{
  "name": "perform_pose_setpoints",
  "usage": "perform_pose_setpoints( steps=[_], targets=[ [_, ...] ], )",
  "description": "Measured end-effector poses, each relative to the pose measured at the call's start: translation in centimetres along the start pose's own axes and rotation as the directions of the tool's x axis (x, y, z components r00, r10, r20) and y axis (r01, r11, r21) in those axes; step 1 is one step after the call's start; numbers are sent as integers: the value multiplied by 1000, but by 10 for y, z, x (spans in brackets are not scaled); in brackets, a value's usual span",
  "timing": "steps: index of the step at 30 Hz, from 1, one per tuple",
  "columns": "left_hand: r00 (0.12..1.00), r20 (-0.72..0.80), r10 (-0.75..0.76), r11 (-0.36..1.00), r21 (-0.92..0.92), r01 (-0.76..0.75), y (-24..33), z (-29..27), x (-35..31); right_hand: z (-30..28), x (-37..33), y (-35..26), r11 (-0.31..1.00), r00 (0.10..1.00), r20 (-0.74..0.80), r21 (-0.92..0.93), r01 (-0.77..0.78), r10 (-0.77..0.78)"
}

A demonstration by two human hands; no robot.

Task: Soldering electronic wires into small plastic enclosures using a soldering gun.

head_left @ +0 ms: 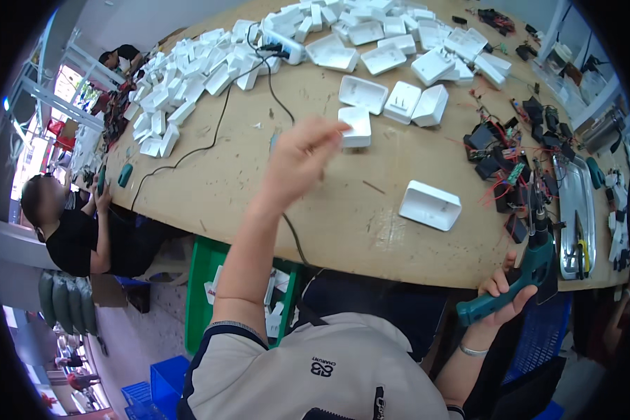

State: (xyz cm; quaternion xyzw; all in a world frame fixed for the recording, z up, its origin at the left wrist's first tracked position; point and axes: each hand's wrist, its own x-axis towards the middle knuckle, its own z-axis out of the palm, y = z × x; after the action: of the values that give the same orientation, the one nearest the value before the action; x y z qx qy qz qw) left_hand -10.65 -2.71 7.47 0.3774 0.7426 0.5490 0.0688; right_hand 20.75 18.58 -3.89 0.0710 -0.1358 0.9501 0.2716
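My left hand [302,162] is raised over the middle of the table, its fingers curled together and a little blurred. Whatever they hold, if anything, does not show. Just beyond its fingertips lies a white plastic housing [358,128], partly covered by the hand; I cannot tell if they touch. My right hand [502,297] is wrapped around the handle of a teal pistol-grip tool [537,269] at the table's near right edge. The tool's dark tip points away from me toward loose electronic parts. An open white housing [430,205] lies between my hands, touched by neither.
White housings [182,80] are heaped along the far side. Black parts with red wires [500,150] lie on the right, beside a metal tray [574,210] with yellow-handled pliers [582,257]. A dark cable [220,126] crosses the table. A green crate [206,280] stands below; a co-worker [70,231] sits left.
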Motion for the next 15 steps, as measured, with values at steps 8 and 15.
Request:
perform_pose_setpoints(
  steps=[8, 15],
  targets=[
    [903, 363, 231, 972, -57, -226, -2, 64, -53, 22, 21, 69, 1000, 993, -113, 18, 18, -16],
    [926, 291, 242, 970, -64, -234, -3, 89, -61, 28, 27, 83, 950, 960, -254, -311, 34, -118]
  ],
)
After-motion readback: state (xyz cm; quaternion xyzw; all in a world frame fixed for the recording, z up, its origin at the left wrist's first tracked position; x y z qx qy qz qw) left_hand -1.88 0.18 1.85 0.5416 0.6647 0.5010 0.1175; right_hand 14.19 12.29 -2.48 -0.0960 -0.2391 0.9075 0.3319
